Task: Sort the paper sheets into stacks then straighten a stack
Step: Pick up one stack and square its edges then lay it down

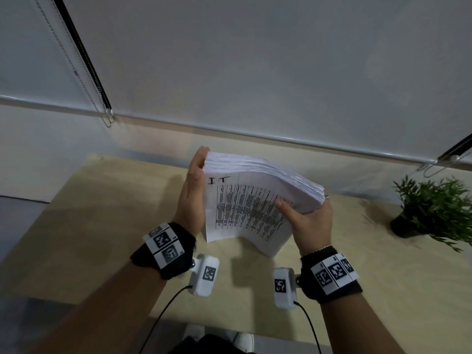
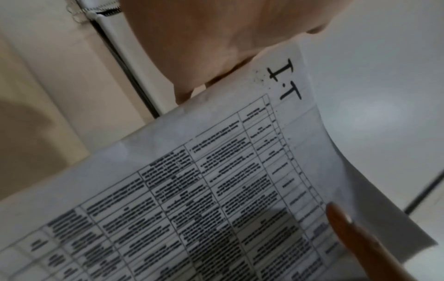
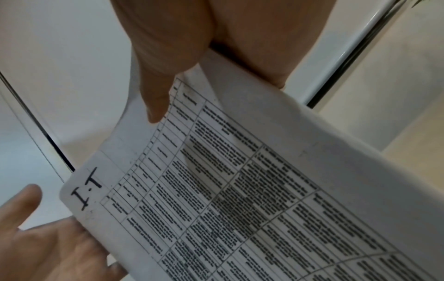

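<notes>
A thick stack of paper sheets [image 1: 245, 203] stands upright and bowed above the wooden table [image 1: 102, 213], lifted off it. Its front sheet [image 2: 216, 180] carries a printed table and the handwritten letters "I.T". My left hand [image 1: 192, 192] lies flat with straight fingers against the stack's left edge. My right hand [image 1: 306, 221] grips the right edge, its thumb [image 3: 153, 91] across the front sheet and its fingers behind the stack. In the right wrist view the left hand [image 3: 43, 237] shows beside the sheet [image 3: 240, 190].
A potted green plant [image 1: 431, 208] stands on the table at the far right. A white wall with roller blinds [image 1: 255, 60] and bead cords [image 1: 107, 118] lies behind the table. The table's near edge [image 1: 178, 320] is just below my wrists.
</notes>
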A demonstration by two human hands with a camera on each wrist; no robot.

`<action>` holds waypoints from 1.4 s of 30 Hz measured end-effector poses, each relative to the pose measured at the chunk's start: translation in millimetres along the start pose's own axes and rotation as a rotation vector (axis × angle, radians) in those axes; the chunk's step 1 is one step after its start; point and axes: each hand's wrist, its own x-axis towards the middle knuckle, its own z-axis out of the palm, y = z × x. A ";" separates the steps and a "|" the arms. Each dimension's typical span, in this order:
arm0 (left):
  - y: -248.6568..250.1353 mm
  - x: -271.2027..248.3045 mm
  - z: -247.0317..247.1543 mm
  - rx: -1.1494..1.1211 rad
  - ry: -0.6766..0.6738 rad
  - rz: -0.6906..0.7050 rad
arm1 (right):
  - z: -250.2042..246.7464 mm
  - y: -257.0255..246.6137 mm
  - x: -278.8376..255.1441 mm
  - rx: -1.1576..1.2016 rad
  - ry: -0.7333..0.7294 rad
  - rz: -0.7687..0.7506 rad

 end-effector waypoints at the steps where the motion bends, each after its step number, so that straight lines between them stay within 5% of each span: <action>1: 0.5 -0.5 -1.1 -0.020 0.003 -0.019 | -0.8 1.9 0.3 -0.014 -0.004 0.000; 9: -19.1 -10.8 -13.9 0.117 -0.079 -0.089 | -6.1 14.5 -0.4 -0.007 -0.056 0.045; 16: -45.5 2.6 -15.0 0.414 0.018 -0.127 | -4.4 31.5 -1.5 -0.080 -0.085 0.147; 21: -40.6 -8.3 -12.3 0.390 -0.021 -0.045 | -14.9 36.0 -3.3 -0.066 -0.030 0.048; 25: -60.1 -21.8 -21.8 0.410 -0.081 -0.138 | -16.6 47.5 -19.8 -0.096 -0.077 0.181; 42: -62.8 -20.6 -13.5 0.353 -0.016 -0.268 | -10.6 38.0 -20.3 -0.062 -0.020 0.134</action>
